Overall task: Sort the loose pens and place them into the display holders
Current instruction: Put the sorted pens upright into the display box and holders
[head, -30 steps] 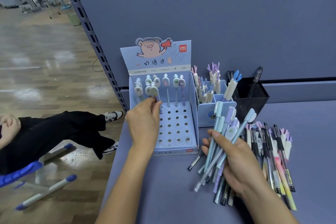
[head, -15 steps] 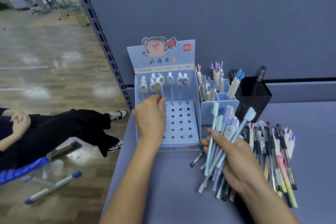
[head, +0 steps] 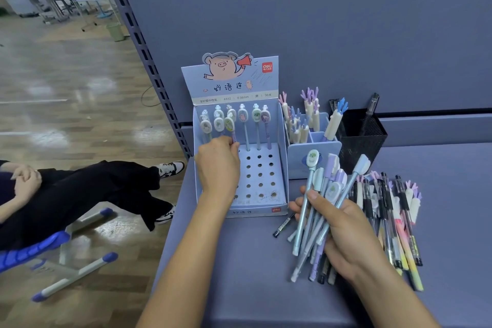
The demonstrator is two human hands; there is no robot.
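A light blue cardboard display holder (head: 281,168) with a pig picture stands at the table's left, its perforated base holding several upright pens with oval tops. My left hand (head: 218,165) pinches the shaft of one such pen (head: 230,128) in the second row, over the holes. My right hand (head: 343,229) grips a bundle of pastel pens (head: 316,194), tips pointing down-left. Loose pens (head: 394,221) lie in a pile on the table right of that hand.
A blue compartment holder (head: 314,157) with antler-topped pens stands right of the display box. A black mesh cup (head: 364,136) is behind it. The grey table (head: 239,261) ends at left, where a seated person's legs (head: 93,186) stretch across the floor.
My left hand has stayed at the second-row pen, lowering slightly along its shaft. The right hand's bundle has shifted a little; the camera view has drifted.
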